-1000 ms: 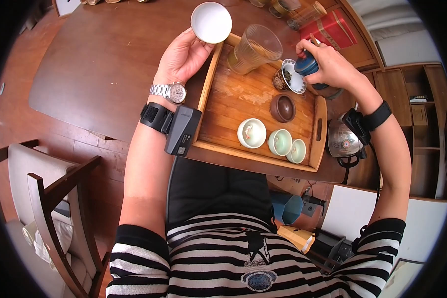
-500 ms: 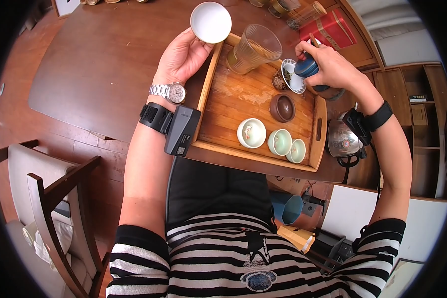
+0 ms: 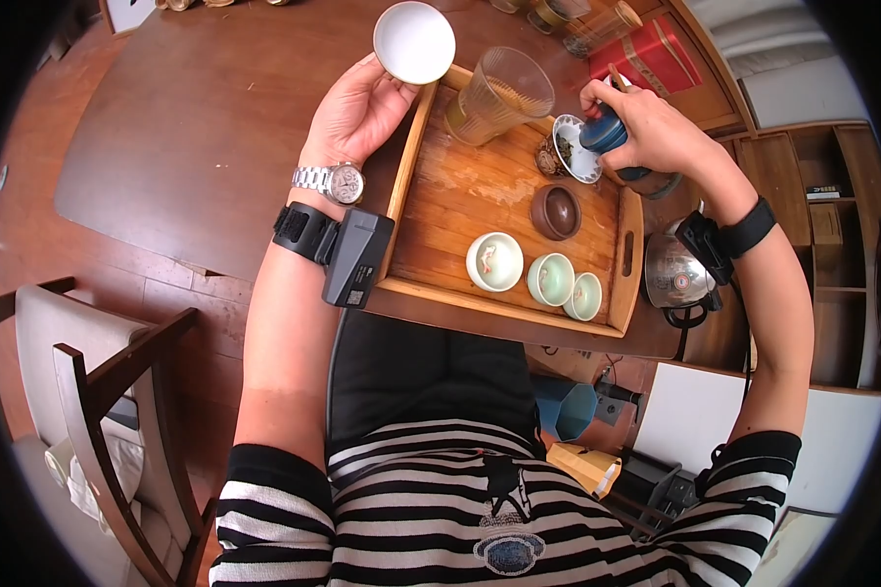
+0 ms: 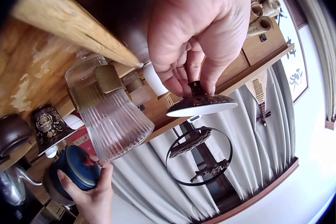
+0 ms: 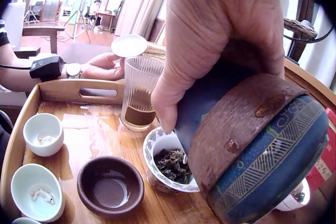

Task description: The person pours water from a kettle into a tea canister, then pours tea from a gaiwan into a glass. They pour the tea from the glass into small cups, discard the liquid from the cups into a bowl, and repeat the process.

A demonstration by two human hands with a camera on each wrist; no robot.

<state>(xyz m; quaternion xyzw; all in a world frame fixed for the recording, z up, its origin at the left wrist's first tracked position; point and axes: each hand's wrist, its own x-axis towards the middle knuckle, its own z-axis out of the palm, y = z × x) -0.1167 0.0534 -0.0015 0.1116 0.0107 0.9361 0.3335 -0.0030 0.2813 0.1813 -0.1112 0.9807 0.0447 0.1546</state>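
Note:
My left hand (image 3: 367, 112) pinches the knob of a lid (image 3: 414, 43), its white underside facing the head camera; the left wrist view shows the lid's dark patterned top (image 4: 202, 101). My right hand (image 3: 661, 127) grips a blue pot (image 3: 604, 131) with a brown band (image 5: 247, 124), tilted beside a white-rimmed bowl (image 3: 578, 149). Dark tea leaves (image 5: 173, 166) lie in that bowl. Between the hands stands a ribbed glass pitcher (image 3: 499, 96) with brownish liquid. Whether anything pours from the pot is hidden by the pot and hand.
On the wooden tray (image 3: 499, 311) stand a brown cup (image 3: 556, 212) and several pale green cups (image 3: 494, 261). A steel kettle (image 3: 677, 269) is right of the tray. Behind are a red box (image 3: 646, 59) and glass jars (image 3: 558, 14). A chair (image 3: 78, 342) stands at left.

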